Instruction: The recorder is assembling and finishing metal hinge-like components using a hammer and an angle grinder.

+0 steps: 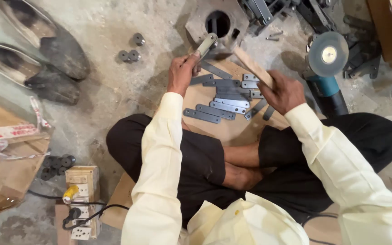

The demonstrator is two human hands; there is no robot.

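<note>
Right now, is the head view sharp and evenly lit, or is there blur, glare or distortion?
Head view: soft, even light with faint shadows; mild glare on the grinder disc; the metal strips and both the left hand and right hand are reasonably sharp; wide-angle stretch at the edges.

A small metal workshop is shown: flat steel bars (pixel 214 110) are laid out on a board on a dusty concrete floor (pixel 105 41), an angle grinder (pixel 326 68) is set beside them, and metal parts (pixel 268 11) are heaped nearby.
</note>
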